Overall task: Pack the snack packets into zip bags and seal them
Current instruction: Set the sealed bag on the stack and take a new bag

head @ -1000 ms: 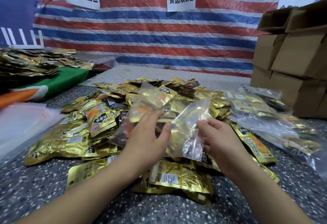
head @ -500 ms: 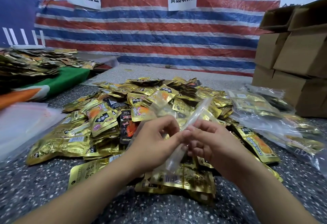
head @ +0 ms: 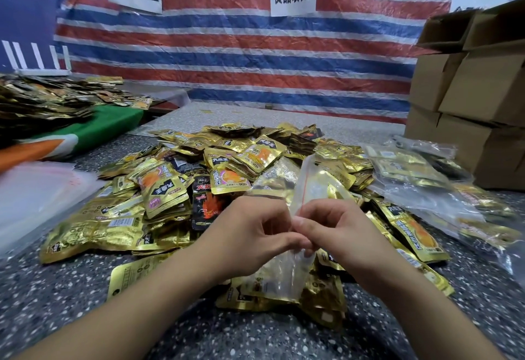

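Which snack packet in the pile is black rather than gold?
The black packet with red flames, lying just beyond the left hand; the packets around it are gold.

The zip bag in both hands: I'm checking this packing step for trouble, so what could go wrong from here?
1. Both hands, left and right, pinch the zip bag at one spot, so the rest of the red-lined strip may stay unsealed.
2. The bag hangs over the loose packets; it could snag or knock some off the pile.
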Demonstrator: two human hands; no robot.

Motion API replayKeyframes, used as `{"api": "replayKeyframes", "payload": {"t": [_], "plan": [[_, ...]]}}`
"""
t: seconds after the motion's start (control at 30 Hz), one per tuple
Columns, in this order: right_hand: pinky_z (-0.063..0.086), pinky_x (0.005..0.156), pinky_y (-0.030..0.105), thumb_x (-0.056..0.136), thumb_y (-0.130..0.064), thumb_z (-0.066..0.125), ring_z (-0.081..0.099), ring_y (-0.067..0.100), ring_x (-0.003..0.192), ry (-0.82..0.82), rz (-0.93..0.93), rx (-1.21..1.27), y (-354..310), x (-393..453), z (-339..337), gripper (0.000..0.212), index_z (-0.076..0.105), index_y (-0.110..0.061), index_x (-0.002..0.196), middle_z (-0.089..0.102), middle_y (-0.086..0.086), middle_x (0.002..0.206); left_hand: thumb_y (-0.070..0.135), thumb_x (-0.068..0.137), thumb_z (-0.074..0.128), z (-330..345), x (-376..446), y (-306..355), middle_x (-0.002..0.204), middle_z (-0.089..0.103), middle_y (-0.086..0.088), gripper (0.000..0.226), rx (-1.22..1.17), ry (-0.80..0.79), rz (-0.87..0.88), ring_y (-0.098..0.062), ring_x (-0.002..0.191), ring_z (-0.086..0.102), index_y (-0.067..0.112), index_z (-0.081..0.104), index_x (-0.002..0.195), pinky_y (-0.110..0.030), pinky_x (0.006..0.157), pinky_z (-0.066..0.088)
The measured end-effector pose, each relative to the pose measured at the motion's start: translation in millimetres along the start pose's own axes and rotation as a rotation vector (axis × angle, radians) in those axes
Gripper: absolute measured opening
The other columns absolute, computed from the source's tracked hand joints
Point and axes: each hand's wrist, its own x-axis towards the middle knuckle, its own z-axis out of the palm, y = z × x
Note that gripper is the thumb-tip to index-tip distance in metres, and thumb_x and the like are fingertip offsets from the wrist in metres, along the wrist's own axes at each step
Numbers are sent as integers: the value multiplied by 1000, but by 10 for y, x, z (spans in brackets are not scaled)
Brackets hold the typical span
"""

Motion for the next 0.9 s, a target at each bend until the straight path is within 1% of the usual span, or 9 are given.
{"api": "replayKeyframes", "payload": {"t": [0.1, 0.27, 0.37, 0.43, 0.53, 0.67, 0.7, 0.77, 0.9], "plan": [[51, 59, 25, 94, -13, 66, 65, 11, 62, -18, 10, -41, 21, 8, -12, 23, 74, -18, 73, 70, 4, 66, 28, 79, 81, -5, -3, -8, 57, 54, 15, 21, 37, -45, -15, -4, 54, 50, 18, 65, 69, -15, 51, 35], [51, 58, 24, 93, -18, 68, 69, 16, 63, -19, 11, -72, 55, 26, -60, 21, 74, -19, 72, 72, 7, 68, 22, 87, 74, -30, -3, 16, 63, 64, 2, 12, -34, -109, -46, -11, 56, 54, 12, 74, 80, -30, 52, 43], [50, 55, 23, 89, -25, 71, 65, 17, 58, 6, 9, 2, 50, 41, -70, 21, 74, -17, 70, 69, 7, 63, 18, 91, 68, -42, -4, 69, 59, 62, -1, 15, -179, -128, -108, -5, 51, 49, 12, 75, 80, -20, 48, 38], [47, 50, 21, 91, -17, 70, 58, 14, 51, 105, 12, 51, 64, 68, -90, 27, 71, -17, 63, 64, 4, 57, 22, 95, 63, -73, 20, 74, 56, 60, -1, 23, -226, -74, -192, -5, 48, 49, 15, 72, 75, -17, 47, 39], [38, 43, 21, 89, -5, 62, 45, 12, 43, 397, 18, 76, 81, 93, -206, 39, 57, -15, 52, 51, 0, 48, 25, 100, 54, -187, 80, 1, 53, 63, 7, 30, -235, 75, -356, -5, 44, 51, 14, 68, 76, -15, 44, 39], [30, 54, 37, 71, -23, 55, 32, 20, 56, 570, -23, -34, 67, 96, -242, 34, 38, 5, 62, 37, 10, 56, 22, 100, 55, -247, 104, -95, 61, 69, 8, 15, -149, 147, -412, -9, 48, 61, 20, 69, 94, -20, 47, 48], [29, 56, 39, 69, -25, 54, 31, 21, 58, 578, -21, -61, 63, 96, -221, 37, 37, 7, 65, 36, 10, 58, 20, 99, 57, -230, 99, -96, 65, 70, 6, 14, -183, 131, -418, -14, 52, 65, 22, 67, 108, -22, 49, 51], [28, 59, 40, 68, -27, 54, 30, 21, 60, 577, -9, -96, 61, 87, -183, 38, 34, 5, 64, 35, 10, 59, 15, 98, 58, -195, 65, -96, 67, 69, 3, 38, -237, 92, -364, -19, 56, 68, 33, 54, 131, -21, 49, 51], [28, 53, 33, 70, -26, 54, 30, 19, 54, 541, 30, -49, 61, 71, -150, 33, 33, -4, 58, 34, 8, 57, 17, 103, 45, -249, 19, -45, 63, 66, 5, 50, -102, -20, -161, -19, 49, 62, 63, 48, 123, -21, 44, 45]]}}
